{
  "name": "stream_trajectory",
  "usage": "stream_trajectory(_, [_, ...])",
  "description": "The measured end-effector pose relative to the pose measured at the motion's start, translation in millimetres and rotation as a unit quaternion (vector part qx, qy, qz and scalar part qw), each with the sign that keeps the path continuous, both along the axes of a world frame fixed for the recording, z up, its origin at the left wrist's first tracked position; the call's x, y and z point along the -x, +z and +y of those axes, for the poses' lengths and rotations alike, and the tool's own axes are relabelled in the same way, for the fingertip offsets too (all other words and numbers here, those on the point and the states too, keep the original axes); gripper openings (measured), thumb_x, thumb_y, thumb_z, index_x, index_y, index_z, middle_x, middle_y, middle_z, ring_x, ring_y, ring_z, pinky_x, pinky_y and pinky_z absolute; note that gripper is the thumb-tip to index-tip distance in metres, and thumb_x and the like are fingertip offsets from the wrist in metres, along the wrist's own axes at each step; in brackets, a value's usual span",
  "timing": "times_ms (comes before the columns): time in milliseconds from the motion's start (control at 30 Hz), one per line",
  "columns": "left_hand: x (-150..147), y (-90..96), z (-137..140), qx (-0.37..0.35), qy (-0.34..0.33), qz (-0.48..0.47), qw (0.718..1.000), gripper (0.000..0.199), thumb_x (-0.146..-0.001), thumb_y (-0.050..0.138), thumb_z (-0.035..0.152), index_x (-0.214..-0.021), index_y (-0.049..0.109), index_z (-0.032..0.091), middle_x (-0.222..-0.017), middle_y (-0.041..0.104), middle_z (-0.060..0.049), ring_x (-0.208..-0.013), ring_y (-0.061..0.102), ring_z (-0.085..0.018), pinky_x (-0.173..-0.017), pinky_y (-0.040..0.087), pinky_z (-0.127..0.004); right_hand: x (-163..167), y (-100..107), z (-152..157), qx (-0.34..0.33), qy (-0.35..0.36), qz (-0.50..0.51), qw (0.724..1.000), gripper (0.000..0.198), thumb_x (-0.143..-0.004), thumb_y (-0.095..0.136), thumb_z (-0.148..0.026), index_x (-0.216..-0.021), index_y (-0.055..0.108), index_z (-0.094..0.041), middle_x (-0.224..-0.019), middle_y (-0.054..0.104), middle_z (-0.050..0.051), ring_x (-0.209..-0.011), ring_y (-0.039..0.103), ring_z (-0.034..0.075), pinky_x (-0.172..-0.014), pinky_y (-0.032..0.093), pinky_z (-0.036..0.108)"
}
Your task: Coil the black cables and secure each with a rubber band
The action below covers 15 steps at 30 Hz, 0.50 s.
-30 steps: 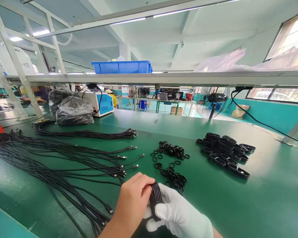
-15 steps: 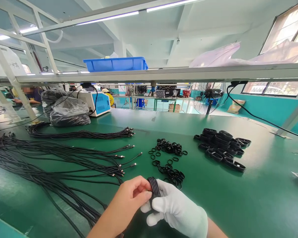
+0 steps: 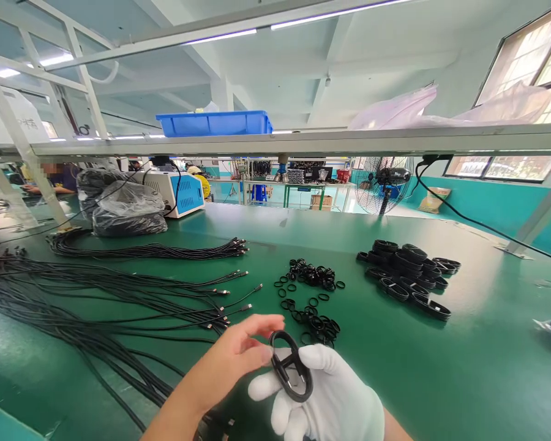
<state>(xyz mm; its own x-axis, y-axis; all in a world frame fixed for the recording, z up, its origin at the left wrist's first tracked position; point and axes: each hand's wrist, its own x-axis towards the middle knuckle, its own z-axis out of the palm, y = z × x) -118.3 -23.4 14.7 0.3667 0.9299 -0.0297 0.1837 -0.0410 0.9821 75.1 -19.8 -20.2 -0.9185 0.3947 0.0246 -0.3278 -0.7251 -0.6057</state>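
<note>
A black cable wound into an oval coil [image 3: 308, 387] rests in my gloved right hand [image 3: 337, 392], with the white thumb on its upper edge and the fingers beneath. A band crosses the coil's middle, and the connector ends show inside the loop. My bare left hand [image 3: 239, 350] is at the coil's upper left, thumb and fingers apart; its thumb tip is by the rim, and whether it touches I cannot tell. Small black rings [image 3: 319, 274] lie scattered just beyond my hands. Long loose black cables [image 3: 119, 294] spread out to the left.
Finished-looking coils [image 3: 406, 269] are piled on the green table [image 3: 491, 343] at the right. At the back left sit plastic bags [image 3: 131, 211] and a blue-white machine [image 3: 183, 191]. A fan [image 3: 386, 180] stands behind the table. Overhead, a shelf carries a blue tray [image 3: 215, 124].
The coil has turned from edge-on to face-on, showing its open loop. My left fingers have loosened from it and spread. The right thumb has moved up onto the rim.
</note>
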Motion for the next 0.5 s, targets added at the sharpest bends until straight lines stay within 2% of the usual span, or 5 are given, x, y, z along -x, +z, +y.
stream_trajectory(100, [-1.2,-9.7,6.6,-0.008,-0.022,-0.037,0.999,0.033,-0.074,0.064,0.036,-0.104,0.063,0.021,-0.099,0.062,-0.004,-0.096,0.055,-0.022,-0.084,0.041,-0.031,4.2,0.5,0.7,-0.041,-0.059,-0.080,0.994,0.057,-0.074,0.051,-0.052,-0.106,0.057,-0.005,-0.097,0.060,0.011,-0.072,0.064,0.015,-0.063,0.050,0.025])
stream_trajectory(233, [-8.1,-14.4,11.2,-0.032,0.063,0.035,0.997,0.030,-0.075,0.063,0.035,-0.101,0.064,0.021,-0.102,0.065,-0.005,-0.100,0.056,-0.023,-0.088,0.043,-0.033,14.8,2.0,-1.3,-0.132,-0.222,-0.261,0.930,0.054,-0.056,0.071,-0.026,-0.105,0.050,-0.014,-0.096,0.058,0.007,-0.058,0.062,0.014,-0.049,0.047,0.025])
stream_trajectory(367, [0.4,-17.5,15.1,-0.033,0.166,0.035,0.985,0.043,-0.077,0.055,0.050,-0.106,0.061,0.019,-0.110,0.064,-0.008,-0.098,0.060,-0.024,-0.091,0.045,-0.036,16.7,15.6,-1.3,-0.159,-0.286,-0.269,0.906,0.047,-0.061,0.065,-0.030,-0.102,0.049,-0.013,-0.093,0.058,0.007,-0.058,0.061,0.013,-0.053,0.048,0.027])
stream_trajectory(433, [8.7,-22.4,19.1,-0.038,0.211,0.054,0.975,0.048,-0.072,0.057,0.056,-0.103,0.062,0.019,-0.109,0.065,-0.008,-0.096,0.062,-0.026,-0.090,0.047,-0.037,8.8,25.2,10.8,-0.216,-0.358,-0.330,0.846,0.039,-0.068,0.059,-0.027,-0.104,0.051,-0.013,-0.087,0.060,0.005,-0.063,0.061,0.012,-0.060,0.049,0.027])
stream_trajectory(500, [13.2,-29.1,22.9,-0.044,0.233,0.074,0.969,0.050,-0.067,0.059,0.059,-0.099,0.063,0.021,-0.103,0.067,-0.006,-0.095,0.063,-0.027,-0.086,0.049,-0.037,-10.9,32.3,34.0,-0.280,-0.423,-0.433,0.745,0.038,-0.074,0.055,-0.025,-0.111,0.052,-0.017,-0.090,0.061,0.004,-0.072,0.061,0.013,-0.066,0.049,0.027])
